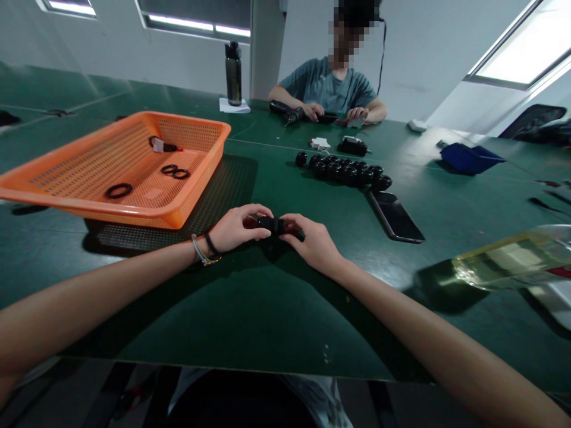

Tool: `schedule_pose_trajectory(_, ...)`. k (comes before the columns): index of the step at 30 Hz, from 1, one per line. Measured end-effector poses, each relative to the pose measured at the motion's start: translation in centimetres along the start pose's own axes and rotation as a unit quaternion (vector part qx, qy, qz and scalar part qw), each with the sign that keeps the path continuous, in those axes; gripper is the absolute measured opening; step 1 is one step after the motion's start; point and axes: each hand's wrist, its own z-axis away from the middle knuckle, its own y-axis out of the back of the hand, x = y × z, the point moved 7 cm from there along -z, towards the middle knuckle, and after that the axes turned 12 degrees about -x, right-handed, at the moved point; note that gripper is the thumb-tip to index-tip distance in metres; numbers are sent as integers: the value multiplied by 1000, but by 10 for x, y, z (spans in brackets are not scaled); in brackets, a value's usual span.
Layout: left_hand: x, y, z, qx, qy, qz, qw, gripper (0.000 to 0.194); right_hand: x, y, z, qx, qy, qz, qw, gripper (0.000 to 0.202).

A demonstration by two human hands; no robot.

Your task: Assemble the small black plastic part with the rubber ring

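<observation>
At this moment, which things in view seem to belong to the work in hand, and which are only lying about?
Probably the work:
black part between left hand and right hand
black rings in orange basket
black round pieces

Probably just lying about:
phone
dark bottle
yellowish bottle

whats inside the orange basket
Three black rings and, farther back, a dark piece with a white label lie in the orange basket. Anything tight behind its near wall is covered.

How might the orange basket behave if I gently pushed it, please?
The basket is probably light for its size, its walls being full of holes. Broad and shallow, it seems unlikely to tip. The black rings inside look loose and may slide.
</observation>
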Motion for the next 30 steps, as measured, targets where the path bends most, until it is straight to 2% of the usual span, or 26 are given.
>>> schedule_pose_trajectory(30, 2, 1, 0, 10, -14, -9, 1000, 29, 1, -3, -2, -37, -9, 7, 999, 20)
